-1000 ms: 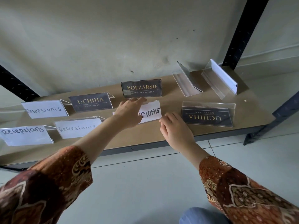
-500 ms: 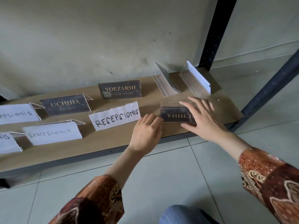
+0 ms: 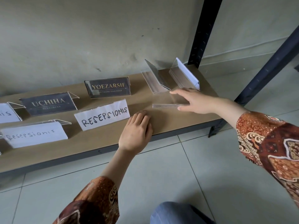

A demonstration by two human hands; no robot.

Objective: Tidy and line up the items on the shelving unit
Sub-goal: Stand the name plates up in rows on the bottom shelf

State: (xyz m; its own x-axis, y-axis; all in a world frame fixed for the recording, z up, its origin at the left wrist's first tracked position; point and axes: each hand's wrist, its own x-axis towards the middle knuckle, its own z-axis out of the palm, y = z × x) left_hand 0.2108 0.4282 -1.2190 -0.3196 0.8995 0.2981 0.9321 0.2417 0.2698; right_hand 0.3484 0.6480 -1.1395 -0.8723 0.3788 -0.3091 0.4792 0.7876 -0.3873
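Observation:
Name signs in clear acrylic stands sit on a brown shelf board (image 3: 178, 125). My right hand (image 3: 195, 101) pinches one acrylic sign stand (image 3: 166, 106) between thumb and fingers, tilted so that I see only its thin edge. My left hand (image 3: 135, 133) rests on the board just right of a handwritten RESEPSIONIS sign (image 3: 103, 116) and holds nothing. Behind stand a dark YOEZARSIF sign (image 3: 108, 88) and a dark UCHIHA sign (image 3: 48, 103). Another Resepsionis sign (image 3: 35, 134) stands front left. A further white sign (image 3: 6, 113) is cut off at the left edge.
Two acrylic stands (image 3: 155, 80) (image 3: 186, 75) sit askew at the back right corner, turned away from me. Dark metal posts (image 3: 203, 29) (image 3: 271, 62) frame the shelf's right end. A wall backs the low shelf, with tiled floor (image 3: 210, 167) in front.
My right hand has taken hold of the upside-down UCHIHA stand and tipped it up, so its dark face no longer shows. My left hand let go of the RESEPSIONIS sign and settled beside it.

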